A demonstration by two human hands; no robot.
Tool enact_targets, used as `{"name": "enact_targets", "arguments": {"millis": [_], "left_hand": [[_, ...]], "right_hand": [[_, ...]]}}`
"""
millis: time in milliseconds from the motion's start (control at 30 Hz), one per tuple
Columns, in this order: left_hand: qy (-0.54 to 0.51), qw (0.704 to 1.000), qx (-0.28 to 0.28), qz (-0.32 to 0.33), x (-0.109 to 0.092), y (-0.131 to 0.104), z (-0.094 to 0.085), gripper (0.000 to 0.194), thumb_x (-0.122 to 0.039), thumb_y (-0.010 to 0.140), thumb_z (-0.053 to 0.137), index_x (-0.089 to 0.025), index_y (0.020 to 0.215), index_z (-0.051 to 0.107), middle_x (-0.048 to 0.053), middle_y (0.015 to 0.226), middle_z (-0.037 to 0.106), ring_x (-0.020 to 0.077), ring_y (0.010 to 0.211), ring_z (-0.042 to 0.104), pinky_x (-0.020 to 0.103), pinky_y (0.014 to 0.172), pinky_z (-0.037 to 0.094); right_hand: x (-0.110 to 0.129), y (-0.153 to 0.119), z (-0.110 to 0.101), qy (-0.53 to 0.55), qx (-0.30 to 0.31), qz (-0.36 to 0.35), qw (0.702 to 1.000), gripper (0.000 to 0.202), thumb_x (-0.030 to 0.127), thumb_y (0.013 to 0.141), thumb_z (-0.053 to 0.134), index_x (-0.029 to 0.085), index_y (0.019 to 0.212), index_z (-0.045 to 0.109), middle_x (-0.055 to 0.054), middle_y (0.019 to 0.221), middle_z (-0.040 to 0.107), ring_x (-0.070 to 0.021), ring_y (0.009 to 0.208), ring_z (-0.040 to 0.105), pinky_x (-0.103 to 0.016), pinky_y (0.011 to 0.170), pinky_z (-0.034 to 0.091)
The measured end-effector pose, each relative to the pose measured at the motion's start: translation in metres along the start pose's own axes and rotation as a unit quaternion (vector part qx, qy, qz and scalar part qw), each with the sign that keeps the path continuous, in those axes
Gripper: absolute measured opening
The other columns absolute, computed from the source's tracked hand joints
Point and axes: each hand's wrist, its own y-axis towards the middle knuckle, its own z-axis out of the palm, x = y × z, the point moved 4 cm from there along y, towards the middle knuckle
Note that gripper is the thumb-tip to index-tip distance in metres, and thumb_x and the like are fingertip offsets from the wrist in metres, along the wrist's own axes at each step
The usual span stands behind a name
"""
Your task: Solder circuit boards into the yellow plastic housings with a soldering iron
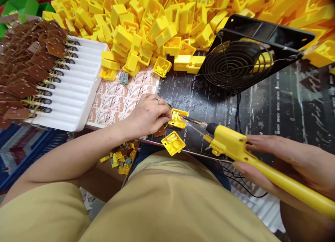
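Note:
My right hand [272, 161] is wrapped round a yellow soldering gun [232, 144], whose metal tip reaches left to a small open yellow housing [178, 118] near the table's front edge. My left hand [151, 114], with a ring on one finger, has its fingers pressed together at the left side of that housing; what they pinch is hidden. Just below, an open yellow half-shell [173, 143] with a round grille pattern lies tilted at the table edge, thin wires running up from it. Part of a brown circuit board [159, 131] shows under my left fingers.
Yellow housings [157, 25] are heaped along the back. A black fan [235, 64] stands at the back right, its cable running forward. Brown boards with wired round parts [39, 71] lie on a white foam tray [86, 78] at the left. A grey-green part [124, 78] lies behind my left hand.

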Motion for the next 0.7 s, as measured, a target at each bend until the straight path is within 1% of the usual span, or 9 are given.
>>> {"name": "enact_targets", "arguments": {"millis": [100,200,267,333,400,533,633,667,700], "left_hand": [[0.017,0.999,0.027,-0.016,-0.002,0.003,0.002,0.013,-0.021,0.084,0.059,-0.02,0.08,0.071,0.002,0.09,0.071,0.0204,0.09,0.06,0.038,0.089,0.038],[0.026,0.998,0.056,-0.017,-0.005,0.009,0.002,0.014,-0.021,0.082,0.057,-0.02,0.079,0.072,0.003,0.088,0.07,0.0191,0.087,0.06,0.037,0.087,0.04],[0.044,0.996,0.077,-0.017,-0.007,0.013,0.0,0.015,-0.021,0.08,0.057,-0.02,0.078,0.072,0.003,0.084,0.069,0.0186,0.083,0.059,0.035,0.085,0.041],[0.068,0.993,0.099,-0.02,-0.01,0.017,-0.002,0.016,-0.02,0.079,0.056,-0.02,0.075,0.072,0.003,0.083,0.069,0.0191,0.082,0.059,0.035,0.083,0.042],[0.088,0.989,0.116,-0.018,-0.013,0.021,-0.003,0.017,-0.019,0.078,0.055,-0.02,0.073,0.071,0.003,0.082,0.07,0.0199,0.081,0.059,0.036,0.082,0.042],[0.114,0.986,0.123,-0.001,-0.016,0.026,-0.004,0.016,-0.018,0.075,0.056,-0.019,0.069,0.071,0.004,0.076,0.069,0.02,0.078,0.059,0.036,0.081,0.042],[0.13,0.983,0.128,-0.002,-0.016,0.028,-0.003,0.015,-0.018,0.074,0.057,-0.019,0.07,0.072,0.004,0.074,0.069,0.0215,0.079,0.06,0.037,0.08,0.043],[0.132,0.983,0.131,-0.003,-0.016,0.028,-0.002,0.015,-0.018,0.074,0.057,-0.019,0.071,0.072,0.004,0.074,0.068,0.0221,0.079,0.06,0.038,0.08,0.043],[0.132,0.982,0.134,-0.003,-0.016,0.029,-0.002,0.015,-0.018,0.074,0.057,-0.019,0.071,0.072,0.004,0.074,0.068,0.0224,0.079,0.06,0.038,0.08,0.043]], "right_hand": [[0.012,0.009,0.0,0.024,0.026,-0.075,0.997,0.059,0.024,0.083,0.073,0.025,0.137,0.049,-0.001,0.084,0.071,-0.0137,0.078,0.068,-0.024,0.068,0.057],[0.016,0.015,-0.001,0.042,0.02,-0.094,0.995,0.049,0.017,0.075,0.079,0.017,0.12,0.059,-0.004,0.084,0.07,-0.0142,0.081,0.068,-0.024,0.072,0.058],[0.017,0.017,0.0,0.046,0.023,-0.101,0.994,0.034,0.017,0.075,0.079,0.018,0.104,0.061,-0.002,0.082,0.07,-0.0127,0.077,0.068,-0.023,0.071,0.059],[0.019,0.02,0.001,0.037,0.03,-0.126,0.991,0.027,0.018,0.076,0.079,0.019,0.095,0.059,-0.001,0.079,0.069,-0.0115,0.074,0.068,-0.022,0.07,0.059],[0.024,0.023,0.002,0.024,0.036,-0.15,0.988,0.025,0.018,0.076,0.078,0.019,0.093,0.059,-0.002,0.079,0.069,-0.0113,0.073,0.067,-0.022,0.07,0.059],[0.028,0.033,0.0,0.013,0.063,-0.119,0.991,0.015,0.019,0.084,0.071,0.023,0.093,0.06,-0.001,0.08,0.07,-0.0126,0.075,0.068,-0.029,0.073,0.061],[0.029,0.037,0.0,0.006,0.108,-0.164,0.981,0.011,0.021,0.086,0.068,0.023,0.093,0.06,-0.004,0.086,0.071,-0.0134,0.078,0.068,-0.029,0.072,0.06],[0.029,0.037,-0.001,0.005,0.115,-0.188,0.975,0.012,0.022,0.085,0.07,0.022,0.094,0.061,-0.004,0.088,0.072,-0.0127,0.078,0.068,-0.027,0.072,0.06],[0.028,0.037,-0.002,0.004,0.11,-0.184,0.977,0.013,0.024,0.084,0.072,0.024,0.093,0.062,-0.001,0.086,0.072,-0.0116,0.076,0.068,-0.025,0.071,0.059]]}}
